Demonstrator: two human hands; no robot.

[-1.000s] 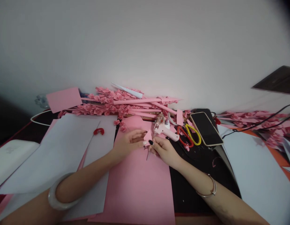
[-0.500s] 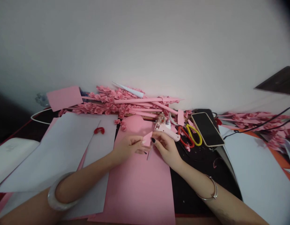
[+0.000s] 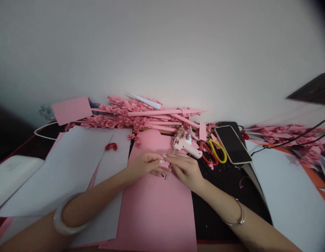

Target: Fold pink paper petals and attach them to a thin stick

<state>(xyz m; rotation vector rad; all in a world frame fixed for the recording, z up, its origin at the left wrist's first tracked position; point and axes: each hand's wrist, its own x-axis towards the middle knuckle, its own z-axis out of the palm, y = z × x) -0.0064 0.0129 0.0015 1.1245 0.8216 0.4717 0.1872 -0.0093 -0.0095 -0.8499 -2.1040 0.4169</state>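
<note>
Left hand (image 3: 143, 167) and right hand (image 3: 187, 170) pinch pink paper (image 3: 165, 163) — fingers (image 3: 155, 163) narrow; long axis, heading unclear (mostly covered).

We count two hands, one left hand (image 3: 143, 166) and one right hand (image 3: 190, 171), and two bangles, a white bangle (image 3: 58, 221) and a silver bangle (image 3: 242, 212). We also see one phone (image 3: 233, 144), one glue gun (image 3: 188, 147), one white paper cone (image 3: 145, 100), one red handle loop (image 3: 213, 153), one yellow handle loop (image 3: 223, 152) and two heaps of pink paper flowers, one left heap (image 3: 120, 121) and one right heap (image 3: 290, 130).
</note>
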